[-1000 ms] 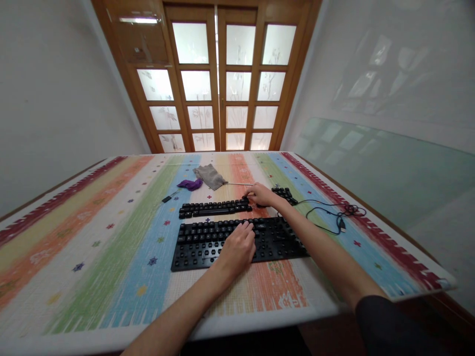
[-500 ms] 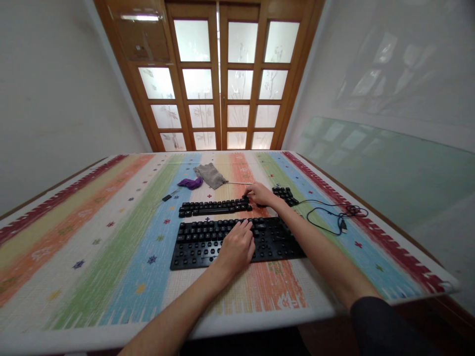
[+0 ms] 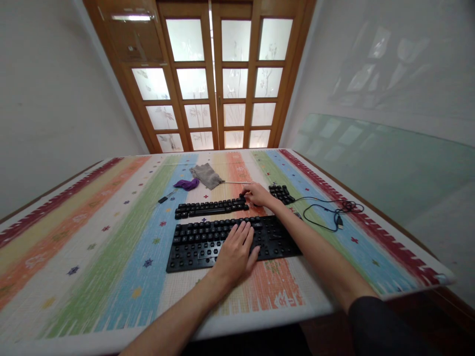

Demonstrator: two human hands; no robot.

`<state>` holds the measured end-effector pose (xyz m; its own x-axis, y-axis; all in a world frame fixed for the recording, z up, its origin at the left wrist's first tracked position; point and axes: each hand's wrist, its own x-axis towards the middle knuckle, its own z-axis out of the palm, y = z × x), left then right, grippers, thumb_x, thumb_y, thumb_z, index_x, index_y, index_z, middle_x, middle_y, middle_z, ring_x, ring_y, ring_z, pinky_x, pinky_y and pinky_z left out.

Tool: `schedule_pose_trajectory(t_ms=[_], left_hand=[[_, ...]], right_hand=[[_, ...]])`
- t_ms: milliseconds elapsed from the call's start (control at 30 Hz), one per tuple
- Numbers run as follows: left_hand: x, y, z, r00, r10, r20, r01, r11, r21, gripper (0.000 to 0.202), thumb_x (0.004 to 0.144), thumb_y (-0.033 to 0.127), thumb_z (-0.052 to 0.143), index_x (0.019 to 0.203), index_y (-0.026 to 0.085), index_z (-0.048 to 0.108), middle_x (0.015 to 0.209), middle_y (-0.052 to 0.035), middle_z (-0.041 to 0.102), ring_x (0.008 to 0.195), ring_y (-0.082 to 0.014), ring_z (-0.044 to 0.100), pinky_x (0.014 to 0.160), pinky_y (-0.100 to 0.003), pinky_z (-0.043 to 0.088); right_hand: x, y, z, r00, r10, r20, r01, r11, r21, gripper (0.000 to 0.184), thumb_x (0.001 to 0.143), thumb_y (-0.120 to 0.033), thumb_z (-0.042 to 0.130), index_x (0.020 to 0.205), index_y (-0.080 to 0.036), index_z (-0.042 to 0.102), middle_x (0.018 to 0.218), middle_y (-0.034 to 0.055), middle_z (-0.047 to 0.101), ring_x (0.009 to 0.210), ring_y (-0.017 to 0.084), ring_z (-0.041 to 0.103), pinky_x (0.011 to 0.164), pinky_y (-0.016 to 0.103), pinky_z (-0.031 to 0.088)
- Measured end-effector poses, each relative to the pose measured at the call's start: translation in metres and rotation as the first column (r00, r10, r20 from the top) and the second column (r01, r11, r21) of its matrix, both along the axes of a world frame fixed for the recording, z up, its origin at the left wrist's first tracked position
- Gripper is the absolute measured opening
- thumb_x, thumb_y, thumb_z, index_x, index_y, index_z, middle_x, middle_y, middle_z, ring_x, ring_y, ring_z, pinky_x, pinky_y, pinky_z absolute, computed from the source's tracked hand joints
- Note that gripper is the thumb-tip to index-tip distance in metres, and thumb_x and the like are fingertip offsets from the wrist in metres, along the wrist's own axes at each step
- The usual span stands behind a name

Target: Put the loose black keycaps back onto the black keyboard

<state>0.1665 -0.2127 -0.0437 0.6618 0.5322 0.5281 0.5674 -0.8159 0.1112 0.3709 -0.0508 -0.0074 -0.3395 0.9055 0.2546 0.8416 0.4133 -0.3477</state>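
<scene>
My left hand [image 3: 237, 247] lies over the black keyboard [image 3: 185, 264], fingers stretched out on its upper key rows and thumb spread to the side. Caps sit on the keyboard's far rows, while its near rows and right part show bare key stems. Beyond it, loose black keycaps [image 3: 211, 209] stand lined up in rows. At the right end of those rows my right hand [image 3: 259, 194] is closed in a pinch on a black keycap [image 3: 242, 196], partly covered by the fingers. Another group of keycaps [image 3: 281, 194] lies just right of that hand.
A grey cloth [image 3: 206, 175] and a purple cloth [image 3: 187, 185] lie at the back, near a thin rod [image 3: 237, 183]. A small black piece [image 3: 163, 200] is to the left. The coiled USB cable [image 3: 339, 210] rests at right on the striped tablecloth [image 3: 122, 277].
My left hand's fingers have straightened and its thumb has spread out. My right hand stays at the end of the keycap rows. The whole view has shifted slightly.
</scene>
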Motion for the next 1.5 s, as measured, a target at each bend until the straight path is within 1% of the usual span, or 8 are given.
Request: schedule_pose_trajectory(t_ms=[233,367,600,833,933,1067,1200,1500], left_hand=[[-0.002,0.001,0.001,0.998,0.013,-0.059,-0.014,1.0,-0.016,0.05,0.103,0.038,0.042,0.14,0.007,0.05,0.147,-0.0191,0.05,0.14,-0.0299,0.045,0.116,-0.049,0.037],[-0.003,0.002,0.005,0.997,0.004,-0.076,-0.007,0.999,-0.043,0.051,0.103,0.04,0.041,0.14,0.007,0.05,0.147,-0.0188,0.051,0.139,-0.0293,0.046,0.116,-0.048,0.037],[-0.005,0.001,0.007,0.998,-0.021,-0.065,0.017,0.998,-0.055,0.051,0.102,0.039,0.041,0.14,0.006,0.05,0.148,-0.0184,0.049,0.141,-0.029,0.043,0.117,-0.049,0.036],[-0.002,-0.002,0.007,0.997,0.033,-0.071,-0.035,0.999,-0.033,0.054,0.1,0.038,0.044,0.14,0.002,0.05,0.151,-0.0193,0.045,0.144,-0.0291,0.039,0.119,-0.046,0.033],[0.0,-0.005,0.007,0.991,0.107,-0.079,-0.109,0.994,-0.027,0.059,0.099,0.043,0.044,0.142,0.003,0.048,0.153,-0.0191,0.043,0.145,-0.0329,0.035,0.119,-0.053,0.028],[0.001,-0.007,0.006,0.979,0.178,-0.102,-0.183,0.982,-0.038,0.065,0.098,0.049,0.043,0.144,0.004,0.046,0.153,-0.0206,0.041,0.144,-0.0359,0.035,0.118,-0.056,0.027],[0.001,-0.008,0.008,0.974,0.177,-0.142,-0.185,0.982,-0.046,0.062,0.099,0.049,0.042,0.147,0.01,0.044,0.155,-0.0202,0.039,0.145,-0.0356,0.034,0.117,-0.056,0.027],[-0.001,-0.007,0.012,0.97,0.147,-0.192,-0.162,0.985,-0.065,0.062,0.102,0.049,0.037,0.147,0.007,0.043,0.154,-0.0225,0.039,0.145,-0.0362,0.033,0.116,-0.056,0.027]], right_hand=[[-0.001,0.002,-0.006,0.998,-0.042,-0.045,0.047,0.994,0.102,0.032,0.08,0.0,0.061,0.106,-0.017,0.069,0.098,0.0076,0.077,0.096,0.023,0.065,0.087,0.035,0.047],[0.0,-0.01,-0.002,0.998,-0.035,-0.061,0.044,0.988,0.148,0.034,0.082,-0.001,0.059,0.111,-0.018,0.066,0.1,0.0072,0.076,0.098,0.024,0.063,0.088,0.037,0.046],[0.018,-0.079,0.001,0.975,0.156,-0.158,-0.118,0.966,0.228,0.024,0.089,-0.01,0.055,0.108,-0.019,0.067,0.105,0.0094,0.073,0.093,0.024,0.063,0.087,0.04,0.05],[0.022,-0.148,0.001,0.951,0.168,-0.26,-0.12,0.974,0.191,0.02,0.097,-0.018,0.052,0.112,-0.021,0.064,0.104,0.0078,0.07,0.096,0.021,0.065,0.088,0.038,0.053],[0.018,-0.163,-0.001,0.958,0.196,-0.208,-0.151,0.965,0.215,0.02,0.097,-0.016,0.05,0.111,-0.021,0.064,0.101,0.0077,0.07,0.095,0.022,0.064,0.088,0.04,0.053],[0.014,-0.171,-0.005,0.968,0.219,-0.121,-0.18,0.946,0.27,0.025,0.098,-0.012,0.047,0.114,-0.02,0.065,0.101,0.009,0.07,0.095,0.022,0.061,0.089,0.043,0.052],[0.013,-0.173,-0.011,0.972,0.233,-0.043,-0.205,0.919,0.335,0.028,0.098,-0.011,0.046,0.118,-0.017,0.065,0.101,0.011,0.069,0.091,0.023,0.058,0.085,0.043,0.053],[0.014,-0.175,-0.016,0.972,0.231,0.044,-0.228,0.879,0.419,0.037,0.096,-0.007,0.042,0.123,-0.017,0.065,0.104,0.0126,0.069,0.091,0.024,0.056,0.083,0.043,0.053]])
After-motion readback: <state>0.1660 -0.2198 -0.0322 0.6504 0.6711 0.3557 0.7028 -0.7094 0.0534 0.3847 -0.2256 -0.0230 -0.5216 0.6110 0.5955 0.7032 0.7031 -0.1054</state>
